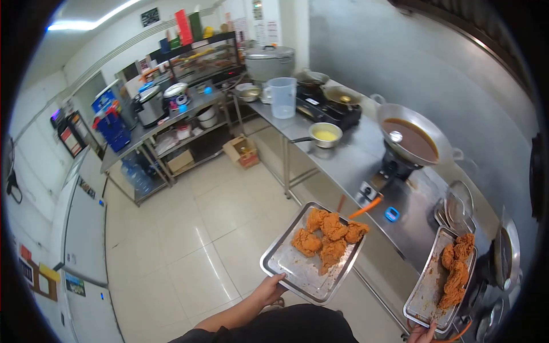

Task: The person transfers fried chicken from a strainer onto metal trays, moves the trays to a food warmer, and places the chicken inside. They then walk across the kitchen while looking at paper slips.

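Observation:
My left hand (269,290) grips the near edge of a steel tray (286,267) held out over the floor, with several pieces of fried chicken (327,234) piled at its far end. My right hand (423,333) shows only at the bottom edge, fingers on the near rim of a second steel tray (422,291) that lies at the counter's end. More fried chicken (457,268) lies along that tray's right side. An orange-handled utensil (366,207) sits on the counter just beyond the left tray.
A steel counter (349,166) runs along the right wall with a wok of dark oil (413,137) on a burner, a small pan (324,135), a plastic jug (282,97) and a large pot (269,62). Shelving tables (166,123) stand at the back. White tiled floor (194,228) lies left.

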`<state>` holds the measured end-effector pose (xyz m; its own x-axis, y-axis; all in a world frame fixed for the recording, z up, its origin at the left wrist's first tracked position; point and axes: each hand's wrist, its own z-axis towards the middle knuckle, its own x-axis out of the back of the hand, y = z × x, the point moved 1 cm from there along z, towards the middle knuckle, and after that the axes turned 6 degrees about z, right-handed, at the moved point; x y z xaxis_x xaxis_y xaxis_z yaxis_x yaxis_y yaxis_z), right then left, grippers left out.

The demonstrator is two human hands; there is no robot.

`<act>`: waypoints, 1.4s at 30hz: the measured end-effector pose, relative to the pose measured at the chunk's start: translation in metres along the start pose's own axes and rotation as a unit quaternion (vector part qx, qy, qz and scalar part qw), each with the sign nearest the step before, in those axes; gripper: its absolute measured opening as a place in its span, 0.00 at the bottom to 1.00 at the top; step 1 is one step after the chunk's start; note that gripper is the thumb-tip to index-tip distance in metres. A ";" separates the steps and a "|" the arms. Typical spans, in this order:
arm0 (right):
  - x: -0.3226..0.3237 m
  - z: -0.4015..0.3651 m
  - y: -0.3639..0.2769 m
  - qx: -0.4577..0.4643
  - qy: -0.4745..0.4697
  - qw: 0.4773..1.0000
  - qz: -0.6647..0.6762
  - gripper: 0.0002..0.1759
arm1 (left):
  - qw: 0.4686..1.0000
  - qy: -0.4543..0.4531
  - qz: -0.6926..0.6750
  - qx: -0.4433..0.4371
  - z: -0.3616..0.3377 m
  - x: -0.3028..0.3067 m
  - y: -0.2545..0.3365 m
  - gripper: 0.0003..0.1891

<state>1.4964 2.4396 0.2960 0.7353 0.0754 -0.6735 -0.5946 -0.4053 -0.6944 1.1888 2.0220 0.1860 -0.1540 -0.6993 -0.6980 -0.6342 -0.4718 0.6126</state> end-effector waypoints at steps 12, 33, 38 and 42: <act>-0.191 -0.019 0.266 -0.161 -0.229 0.960 -0.008 0.27 | 0.963 0.184 -0.048 -0.192 -0.066 0.159 0.163 0.26; -0.675 -0.081 0.776 -0.470 -0.410 0.782 -0.032 0.27 | 0.777 0.406 -0.145 -0.459 0.009 0.345 0.415 0.30; -0.761 -0.123 0.899 -0.480 -0.424 0.768 -0.013 0.27 | 0.749 0.430 -0.128 -0.488 0.047 0.412 0.509 0.30; -0.815 -0.139 0.998 -0.493 -0.413 0.765 -0.026 0.28 | 0.749 0.417 -0.106 -0.503 0.084 0.466 0.608 0.30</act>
<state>0.3486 1.8465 0.1873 0.0505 0.4995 -0.8648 0.2626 -0.8421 -0.4711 0.6676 1.4540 0.2019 0.6632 -0.4455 -0.6014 0.3802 -0.4916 0.7835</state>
